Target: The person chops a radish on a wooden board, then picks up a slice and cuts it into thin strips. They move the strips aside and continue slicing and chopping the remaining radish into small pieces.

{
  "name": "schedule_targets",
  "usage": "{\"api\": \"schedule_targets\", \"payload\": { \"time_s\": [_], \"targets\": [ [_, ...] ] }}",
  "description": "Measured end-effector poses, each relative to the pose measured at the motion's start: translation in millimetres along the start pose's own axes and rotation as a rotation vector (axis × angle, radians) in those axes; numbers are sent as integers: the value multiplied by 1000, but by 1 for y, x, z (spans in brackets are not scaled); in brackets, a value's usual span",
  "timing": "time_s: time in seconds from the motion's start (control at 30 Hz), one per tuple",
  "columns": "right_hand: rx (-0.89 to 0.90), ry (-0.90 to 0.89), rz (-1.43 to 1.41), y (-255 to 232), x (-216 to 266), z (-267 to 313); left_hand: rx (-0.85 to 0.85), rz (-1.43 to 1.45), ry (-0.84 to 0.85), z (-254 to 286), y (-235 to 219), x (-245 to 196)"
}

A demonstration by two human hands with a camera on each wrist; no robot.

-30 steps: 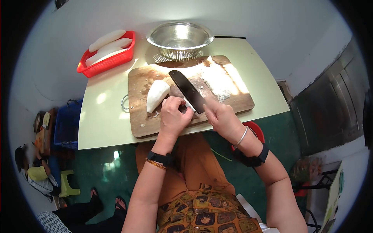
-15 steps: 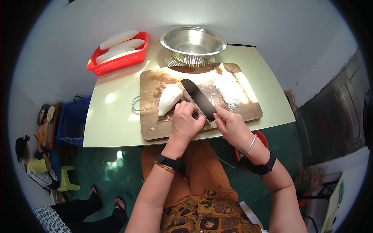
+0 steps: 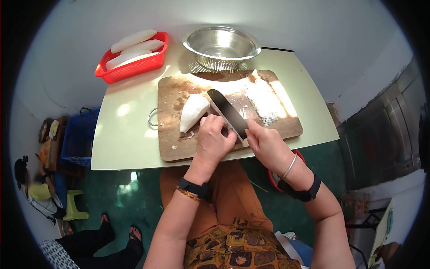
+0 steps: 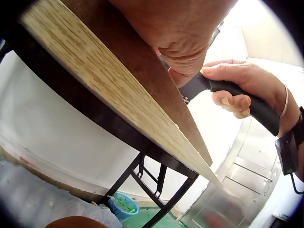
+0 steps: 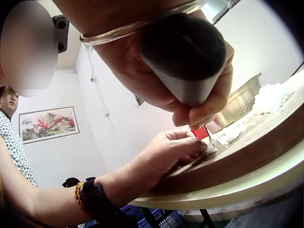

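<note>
My right hand (image 3: pixel 271 145) grips the black handle (image 4: pixel 251 102) of a kitchen knife (image 3: pixel 227 111), its dark blade slanting away to the left over the wooden cutting board (image 3: pixel 174 148). Right beside the blade, my left hand (image 3: pixel 211 140) bends its fingers over a small white radish piece (image 5: pixel 210 147) and holds it on the board; most of the piece is hidden. A larger peeled chunk of white radish (image 3: pixel 194 112) lies left of the blade. A few thin white strips (image 3: pixel 244 112) lie on the blade's right, near a heap of finely cut white radish (image 3: pixel 263 104).
Behind the board stands a steel colander (image 3: pixel 221 45). A red basket (image 3: pixel 139 67) of whole peeled radishes sits at the back left. A metal ring (image 3: pixel 152 117) sticks out from the board's left side. Other people are at the lower left, off the table.
Thin strips now show right of the blade that were not plain a second ago. The head view has shifted; both hands keep nearly the same place on the board.
</note>
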State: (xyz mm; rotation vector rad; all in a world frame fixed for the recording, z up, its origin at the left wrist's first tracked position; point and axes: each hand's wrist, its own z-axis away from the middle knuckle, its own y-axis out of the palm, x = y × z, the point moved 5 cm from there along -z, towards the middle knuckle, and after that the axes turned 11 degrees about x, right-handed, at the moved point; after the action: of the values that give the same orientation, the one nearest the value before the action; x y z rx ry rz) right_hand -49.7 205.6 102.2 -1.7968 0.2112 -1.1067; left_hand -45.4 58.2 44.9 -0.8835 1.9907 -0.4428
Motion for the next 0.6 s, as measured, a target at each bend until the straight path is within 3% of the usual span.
{"api": "schedule_targets", "payload": {
  "time_s": [0.2,0.37,0.6],
  "targets": [
    [14,-27,63,2,9,-7,18,14,-6,-1,-2,-2],
    [-86,-11,29,15,-3,-20,-11,8,7,-2,-3,0],
    [-92,104,-265,16,-27,-25,-51,44,-1,0,-5,3]
  ]
}}
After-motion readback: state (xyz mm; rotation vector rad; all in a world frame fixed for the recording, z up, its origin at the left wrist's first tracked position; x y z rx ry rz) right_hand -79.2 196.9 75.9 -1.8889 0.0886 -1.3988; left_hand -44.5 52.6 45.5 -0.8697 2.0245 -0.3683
